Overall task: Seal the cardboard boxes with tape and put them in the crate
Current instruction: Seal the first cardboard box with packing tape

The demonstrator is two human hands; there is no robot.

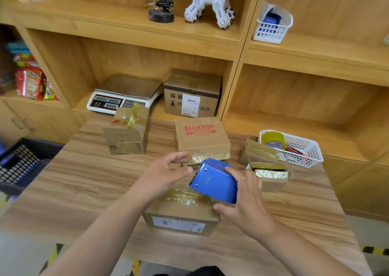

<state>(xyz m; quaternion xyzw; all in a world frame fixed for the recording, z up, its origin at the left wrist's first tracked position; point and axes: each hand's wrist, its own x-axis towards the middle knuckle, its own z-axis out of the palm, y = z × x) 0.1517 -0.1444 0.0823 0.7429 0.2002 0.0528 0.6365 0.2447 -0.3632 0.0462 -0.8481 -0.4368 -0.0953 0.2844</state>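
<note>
A low cardboard box (181, 219) with yellowish tape across its top lies near the table's front edge. My right hand (246, 193) grips a blue tape dispenser (214, 181) just above that box. My left hand (166, 170) hovers at the dispenser's left end with thumb and fingers curled close together; whether it pinches tape is unclear. Behind stands a box marked MAKEUP (202, 139). A taped box (128, 130) stands at the back left, and two small boxes (267, 170) lie to the right. A dark crate (19, 162) sits left of the table.
A white basket (303, 149) with a tape roll (273, 140) stands on the table's right. Shelves behind hold a scale (124, 97), another box (192, 94), a white toy robot (208, 2) and a second basket (273, 25). Snack packets (31, 82) fill the left shelf.
</note>
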